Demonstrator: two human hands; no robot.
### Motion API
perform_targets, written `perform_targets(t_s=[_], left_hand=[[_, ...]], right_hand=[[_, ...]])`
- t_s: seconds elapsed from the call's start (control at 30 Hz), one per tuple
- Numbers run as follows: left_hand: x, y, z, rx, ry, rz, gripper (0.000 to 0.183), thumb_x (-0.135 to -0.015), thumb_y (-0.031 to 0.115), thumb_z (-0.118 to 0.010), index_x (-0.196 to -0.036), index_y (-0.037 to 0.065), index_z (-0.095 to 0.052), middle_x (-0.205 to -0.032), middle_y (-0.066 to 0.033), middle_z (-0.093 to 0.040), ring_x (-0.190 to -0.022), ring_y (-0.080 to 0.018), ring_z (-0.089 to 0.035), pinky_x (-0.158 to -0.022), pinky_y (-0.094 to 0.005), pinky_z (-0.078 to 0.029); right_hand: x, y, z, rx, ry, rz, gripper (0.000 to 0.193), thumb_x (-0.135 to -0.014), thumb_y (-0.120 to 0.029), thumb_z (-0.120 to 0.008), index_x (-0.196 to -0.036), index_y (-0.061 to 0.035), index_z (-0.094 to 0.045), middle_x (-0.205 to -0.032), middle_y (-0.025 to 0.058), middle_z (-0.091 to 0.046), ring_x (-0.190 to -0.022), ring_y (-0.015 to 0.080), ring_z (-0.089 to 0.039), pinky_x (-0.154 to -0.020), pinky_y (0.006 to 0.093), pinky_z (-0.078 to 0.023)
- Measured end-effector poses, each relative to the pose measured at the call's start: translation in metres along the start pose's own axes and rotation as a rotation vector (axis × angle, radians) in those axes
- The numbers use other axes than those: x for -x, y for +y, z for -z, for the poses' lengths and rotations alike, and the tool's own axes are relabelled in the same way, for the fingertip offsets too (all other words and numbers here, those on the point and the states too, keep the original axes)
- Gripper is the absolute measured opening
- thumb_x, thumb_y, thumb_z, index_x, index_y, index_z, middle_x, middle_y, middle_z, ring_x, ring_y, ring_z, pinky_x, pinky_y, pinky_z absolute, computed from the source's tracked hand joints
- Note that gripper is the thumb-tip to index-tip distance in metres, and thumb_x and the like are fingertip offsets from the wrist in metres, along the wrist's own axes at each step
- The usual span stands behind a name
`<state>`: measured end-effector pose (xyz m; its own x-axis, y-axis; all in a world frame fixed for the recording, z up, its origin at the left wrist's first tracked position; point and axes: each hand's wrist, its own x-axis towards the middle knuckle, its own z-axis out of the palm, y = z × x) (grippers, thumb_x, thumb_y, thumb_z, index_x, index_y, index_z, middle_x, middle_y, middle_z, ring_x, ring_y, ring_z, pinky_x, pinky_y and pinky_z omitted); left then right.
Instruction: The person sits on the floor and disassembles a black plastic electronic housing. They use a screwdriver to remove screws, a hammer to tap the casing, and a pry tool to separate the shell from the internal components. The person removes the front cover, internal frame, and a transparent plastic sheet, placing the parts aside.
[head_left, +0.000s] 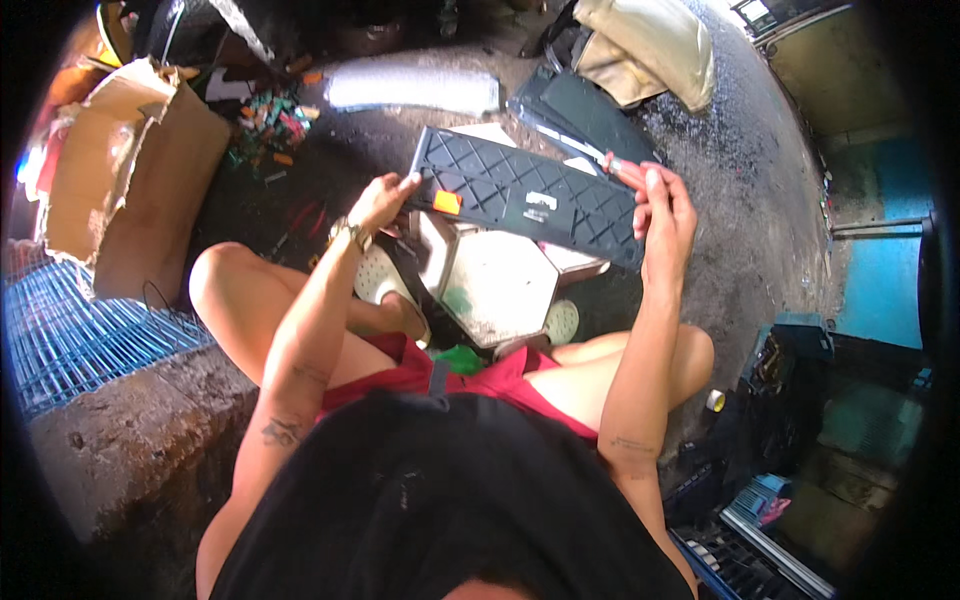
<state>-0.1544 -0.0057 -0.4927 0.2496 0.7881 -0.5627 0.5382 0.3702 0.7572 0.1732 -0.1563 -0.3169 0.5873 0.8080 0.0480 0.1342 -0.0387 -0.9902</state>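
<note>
Between my hands is a long, dark, flat plastic panel (pixel 490 185) with crisscross ribs, an orange sticker and a pale label; it may be the underside of a keyboard. My left hand (pixel 382 203) grips its left end, thumb on top. My right hand (pixel 664 215) is closed on the red handle of a screwdriver (pixel 626 172), whose metal shaft points up and left over the panel's far edge. The heel of that hand is by the panel's right end; whether it also bears the panel is hard to see. Below the panel stands a white hexagonal stool or block (pixel 500 287), between my legs.
At left stand a torn cardboard box (pixel 150 180), a blue wire rack (pixel 90 325) and a rough concrete ledge (pixel 130 430). Coloured scraps (pixel 272 128), a pale ribbed panel (pixel 412 88), dark panels (pixel 600 115) and a beige cushion (pixel 650 50) lie beyond. A tape roll (pixel 715 401) is at right.
</note>
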Motion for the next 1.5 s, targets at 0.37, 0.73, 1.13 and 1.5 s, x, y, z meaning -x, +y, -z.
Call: perform_targets(t_s=[0.37, 0.73, 1.13, 1.5], left_hand=[[-0.005, -0.023, 0.026, 0.435, -0.211, 0.098, 0.024, -0.101, 0.032, -0.067, -0.112, 0.010, -0.068, -0.094, -0.0002, -0.068, -0.081, -0.0176, -0.072, -0.062, -0.0409, -0.064], [-0.012, -0.030, 0.004, 0.628, -0.135, -0.089, 0.032, -0.100, 0.015, -0.067, -0.129, 0.003, -0.068, -0.102, -0.0066, -0.075, -0.077, -0.0145, -0.071, -0.069, -0.0312, -0.062], [-0.019, -0.024, -0.008, 0.583, -0.102, -0.090, 0.024, -0.100, 0.013, -0.067, -0.121, 0.002, -0.070, -0.094, -0.0072, -0.074, -0.078, -0.0146, -0.071, -0.067, -0.0327, -0.064], [-0.027, -0.029, -0.013, 0.606, -0.083, -0.112, 0.022, -0.099, 0.016, -0.070, -0.115, 0.000, -0.072, -0.093, -0.0060, -0.074, -0.077, -0.0141, -0.070, -0.066, -0.0312, -0.063]], right_hand=[[0.029, 0.011, -0.101, 0.518, -0.491, 0.569, 0.025, -0.093, -0.024, -0.076, -0.106, -0.0029, -0.074, -0.095, 0.0139, -0.074, -0.083, 0.0236, -0.073, -0.073, 0.0348, -0.056], [0.009, 0.004, -0.148, 0.756, -0.637, 0.635, 0.027, -0.097, -0.031, -0.067, -0.104, -0.0047, -0.070, -0.102, 0.0167, -0.073, -0.094, 0.0357, -0.072, -0.084, 0.0455, -0.059], [-0.011, -0.026, -0.199, 1.208, -0.769, 0.661, 0.037, -0.097, -0.038, -0.062, -0.092, -0.0033, -0.075, -0.082, 0.0173, -0.074, -0.082, 0.0361, -0.074, -0.075, 0.0466, -0.058], [-0.013, -0.028, -0.217, 1.263, -0.900, 0.907, 0.019, -0.092, -0.021, -0.066, -0.105, -0.0093, -0.070, -0.099, 0.0179, -0.071, -0.097, 0.0355, -0.072, -0.082, 0.0478, -0.057]])
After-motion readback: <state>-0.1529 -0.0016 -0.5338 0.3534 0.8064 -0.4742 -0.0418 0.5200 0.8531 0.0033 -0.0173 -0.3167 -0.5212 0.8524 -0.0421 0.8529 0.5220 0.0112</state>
